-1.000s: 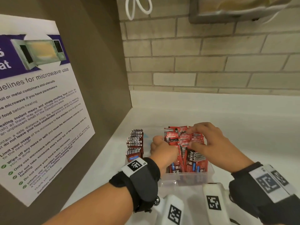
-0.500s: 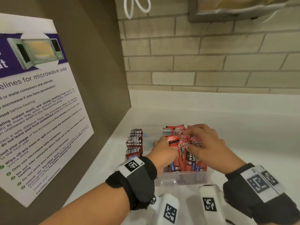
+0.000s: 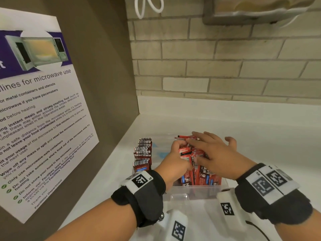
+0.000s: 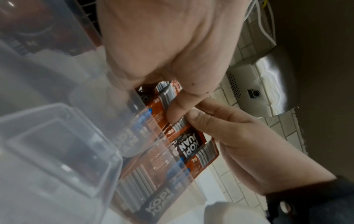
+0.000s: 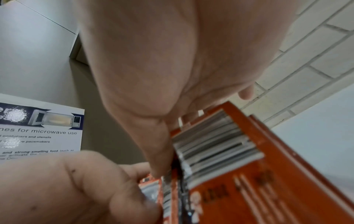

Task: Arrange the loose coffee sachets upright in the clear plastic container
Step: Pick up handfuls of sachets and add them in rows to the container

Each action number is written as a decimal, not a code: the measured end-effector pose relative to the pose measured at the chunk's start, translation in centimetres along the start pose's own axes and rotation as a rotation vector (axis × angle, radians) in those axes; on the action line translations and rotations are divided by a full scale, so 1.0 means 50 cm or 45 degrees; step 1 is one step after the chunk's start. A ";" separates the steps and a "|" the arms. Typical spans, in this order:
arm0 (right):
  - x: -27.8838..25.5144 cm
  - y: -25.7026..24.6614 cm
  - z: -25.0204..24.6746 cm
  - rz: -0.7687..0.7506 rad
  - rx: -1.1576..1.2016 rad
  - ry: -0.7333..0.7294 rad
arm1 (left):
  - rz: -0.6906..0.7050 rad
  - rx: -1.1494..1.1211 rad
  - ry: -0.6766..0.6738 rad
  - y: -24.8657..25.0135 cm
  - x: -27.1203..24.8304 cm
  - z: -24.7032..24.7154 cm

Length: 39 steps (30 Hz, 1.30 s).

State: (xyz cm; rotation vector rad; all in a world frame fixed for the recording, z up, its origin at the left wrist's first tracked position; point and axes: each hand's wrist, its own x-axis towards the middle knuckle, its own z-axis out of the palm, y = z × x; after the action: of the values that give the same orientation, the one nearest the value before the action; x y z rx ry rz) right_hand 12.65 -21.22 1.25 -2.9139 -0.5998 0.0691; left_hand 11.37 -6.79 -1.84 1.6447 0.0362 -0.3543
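While most of the red coffee sachets [image 3: 199, 173] already stand upright, packed at about 3 o'clock in the clear plastic container [image 3: 192, 193]; a smaller upright row [image 3: 142, 153] at 9 o'clock, a bare gap between. Left hand [image 3: 175, 160], fingers curled, pinching sachet tops at the pack's 9 o'clock edge. Right hand [image 3: 213, 153], fingers spread nearly straight, pressing flat across the tops, gripping nothing. Far tops near 12 o'clock tilted and uneven. Judged well along: left to do, squaring leaning sachets. No loose sachets visible on the white counter [image 3: 260, 129].
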 end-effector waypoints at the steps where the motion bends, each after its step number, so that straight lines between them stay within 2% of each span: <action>1: -0.002 0.000 0.002 0.009 -0.007 0.004 | 0.003 0.003 -0.001 -0.001 0.001 0.000; 8: -0.017 0.000 0.011 0.030 0.019 0.089 | -0.055 -0.124 0.088 -0.013 0.013 -0.002; 13: -0.026 0.003 0.012 0.083 0.046 0.148 | -0.093 -0.164 0.048 -0.013 0.014 -0.008; 21: -0.031 0.005 0.017 0.094 0.046 0.205 | 0.064 -0.047 0.135 -0.017 0.014 0.000; 27: -0.022 -0.007 0.021 0.027 0.035 0.160 | 0.136 0.005 0.156 -0.014 0.008 -0.001; 33: -0.002 -0.005 0.026 0.077 -0.001 0.128 | 0.199 0.040 0.184 -0.012 -0.004 -0.005; 39: 0.005 -0.007 0.030 0.152 -0.039 0.162 | 0.359 0.144 0.243 0.009 -0.024 -0.016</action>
State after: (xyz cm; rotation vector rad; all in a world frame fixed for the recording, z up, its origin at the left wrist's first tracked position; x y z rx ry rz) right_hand 12.61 -20.56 -0.16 -2.9533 -0.4096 -0.1113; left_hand 10.49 -5.83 -1.06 1.7635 -0.0731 0.0165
